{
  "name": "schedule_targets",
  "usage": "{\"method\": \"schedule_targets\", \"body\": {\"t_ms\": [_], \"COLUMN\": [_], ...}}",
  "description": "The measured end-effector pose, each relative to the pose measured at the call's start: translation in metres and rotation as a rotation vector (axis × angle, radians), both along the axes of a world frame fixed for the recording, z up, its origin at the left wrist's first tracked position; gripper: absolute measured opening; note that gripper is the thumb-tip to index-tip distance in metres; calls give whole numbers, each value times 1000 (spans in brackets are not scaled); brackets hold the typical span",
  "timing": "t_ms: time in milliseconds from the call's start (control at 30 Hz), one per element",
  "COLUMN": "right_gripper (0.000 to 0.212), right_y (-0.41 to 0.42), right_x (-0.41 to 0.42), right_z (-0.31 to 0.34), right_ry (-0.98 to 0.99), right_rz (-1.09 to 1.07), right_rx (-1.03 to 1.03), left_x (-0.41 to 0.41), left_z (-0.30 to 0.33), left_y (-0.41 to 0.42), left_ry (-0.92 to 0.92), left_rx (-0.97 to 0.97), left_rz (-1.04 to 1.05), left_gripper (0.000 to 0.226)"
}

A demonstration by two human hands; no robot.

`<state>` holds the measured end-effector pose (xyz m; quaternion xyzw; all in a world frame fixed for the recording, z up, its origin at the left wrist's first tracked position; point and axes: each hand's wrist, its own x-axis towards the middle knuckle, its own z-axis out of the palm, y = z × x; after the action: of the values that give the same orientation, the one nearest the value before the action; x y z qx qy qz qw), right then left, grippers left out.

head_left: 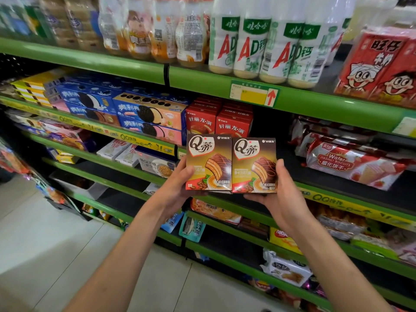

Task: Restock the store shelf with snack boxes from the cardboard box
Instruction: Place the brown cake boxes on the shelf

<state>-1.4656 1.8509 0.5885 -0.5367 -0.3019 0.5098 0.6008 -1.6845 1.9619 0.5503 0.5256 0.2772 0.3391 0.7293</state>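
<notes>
Two brown snack boxes stand upright side by side in front of the green store shelf. My left hand grips the left box from its left side and underneath, thumb on the front. My right hand grips the right box from its right side and underneath. Both boxes hover before a dark gap on the shelf, just right of the red pie boxes. No cardboard box is in view.
Blue and orange cookie boxes sit left of the red ones. Wafer packs lie to the right. Drink bottles fill the shelf above. Lower shelves hold snack bags, and pale floor tiles lie at lower left.
</notes>
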Motion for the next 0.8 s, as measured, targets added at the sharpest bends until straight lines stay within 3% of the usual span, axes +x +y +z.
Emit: {"method": "schedule_targets", "body": {"t_ms": [200,367,533,667,800], "right_gripper": [60,46,69,63,67], "right_y": [0,-1,-2,11,32], "right_x": [4,9,21,49,85], "right_z": [-3,-12,-8,1,0], "right_ry": [-16,-88,-92,-100,-279], "right_rz": [3,33,-14,-125,-184], "right_rx": [5,30,62,93,49], "left_x": [4,9,14,17,14], "left_z": [-3,-4,-10,-9,-13], "left_y": [2,2,0,-3,-4], "left_ry": [-18,-18,-75,-89,-104], "left_rx": [-17,-55,-104,-132,-157], "left_rz": [-42,-24,-2,39,87], "left_gripper": [100,100,86,102,103]}}
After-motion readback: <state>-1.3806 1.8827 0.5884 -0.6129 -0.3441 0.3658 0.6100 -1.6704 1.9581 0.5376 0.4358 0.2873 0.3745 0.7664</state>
